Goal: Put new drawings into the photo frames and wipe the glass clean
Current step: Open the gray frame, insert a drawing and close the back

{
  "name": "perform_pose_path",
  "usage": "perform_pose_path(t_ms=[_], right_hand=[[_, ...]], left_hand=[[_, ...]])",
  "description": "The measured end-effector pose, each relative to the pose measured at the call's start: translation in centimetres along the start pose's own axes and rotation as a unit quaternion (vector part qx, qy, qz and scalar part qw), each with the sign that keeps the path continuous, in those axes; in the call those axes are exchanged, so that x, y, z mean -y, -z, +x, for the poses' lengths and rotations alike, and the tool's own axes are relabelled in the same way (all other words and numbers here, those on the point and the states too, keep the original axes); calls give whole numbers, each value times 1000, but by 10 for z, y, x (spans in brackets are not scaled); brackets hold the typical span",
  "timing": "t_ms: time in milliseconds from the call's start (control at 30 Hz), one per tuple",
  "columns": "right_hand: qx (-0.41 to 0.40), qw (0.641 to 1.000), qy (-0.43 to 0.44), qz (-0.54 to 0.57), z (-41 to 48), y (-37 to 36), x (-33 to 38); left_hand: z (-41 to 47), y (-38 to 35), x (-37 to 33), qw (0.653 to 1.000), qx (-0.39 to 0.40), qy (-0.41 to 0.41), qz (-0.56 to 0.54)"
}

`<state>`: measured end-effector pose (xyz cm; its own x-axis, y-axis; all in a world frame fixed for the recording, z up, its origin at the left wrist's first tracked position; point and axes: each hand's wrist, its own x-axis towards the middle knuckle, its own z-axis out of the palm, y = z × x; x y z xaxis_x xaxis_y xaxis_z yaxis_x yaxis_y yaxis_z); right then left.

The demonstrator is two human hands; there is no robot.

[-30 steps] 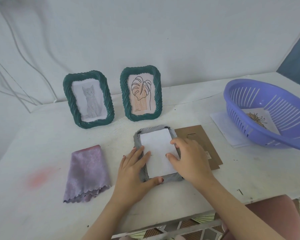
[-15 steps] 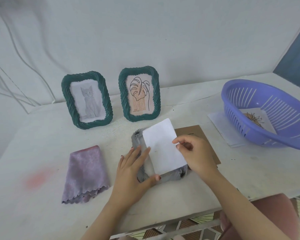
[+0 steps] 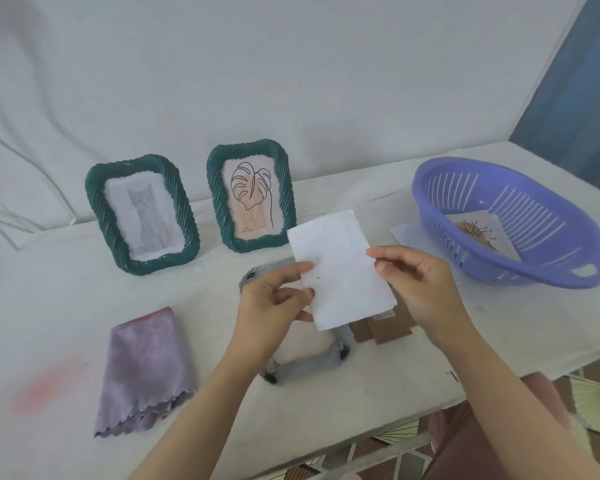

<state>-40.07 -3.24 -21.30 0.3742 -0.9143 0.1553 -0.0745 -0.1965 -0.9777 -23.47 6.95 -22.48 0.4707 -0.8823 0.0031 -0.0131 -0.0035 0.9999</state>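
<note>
The grey frame (image 3: 305, 367) lay beneath the hands. The left hand (image 3: 274, 303) and the white sheet (image 3: 340, 268), pinched between both hands, covered its upper half, so its opening could not be examined. The sheet's far face was turned away from the camera. The brown backing board (image 3: 385, 332) showed only a strip below the right hand (image 3: 420, 282).

Beyond the right hand, the purple basket (image 3: 541, 277) had a blurred near rim, and its wall hid part of the drawing (image 3: 478, 233) inside. Lettering on the leaf picture (image 3: 252, 199), beyond the left hand, was too small to read. The bottom edge cut off the left forearm (image 3: 201, 410) and right forearm (image 3: 520, 403).
</note>
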Motion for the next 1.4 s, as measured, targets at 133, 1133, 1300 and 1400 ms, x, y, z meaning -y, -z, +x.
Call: perform_pose_path(t_ms=[133, 1133, 1300, 1400], right_hand=[[-90, 904, 179, -378, 19, 49, 0], [49, 910, 23, -411, 48, 120, 3], [54, 913, 19, -403, 47, 121, 2], [48, 932, 8, -359, 47, 122, 2]], left_hand=[[16, -18, -8, 1000, 10, 3, 4], [106, -182, 34, 981, 119, 77, 133], [101, -179, 31, 971, 105, 15, 215], [98, -175, 25, 960, 33, -111, 256]])
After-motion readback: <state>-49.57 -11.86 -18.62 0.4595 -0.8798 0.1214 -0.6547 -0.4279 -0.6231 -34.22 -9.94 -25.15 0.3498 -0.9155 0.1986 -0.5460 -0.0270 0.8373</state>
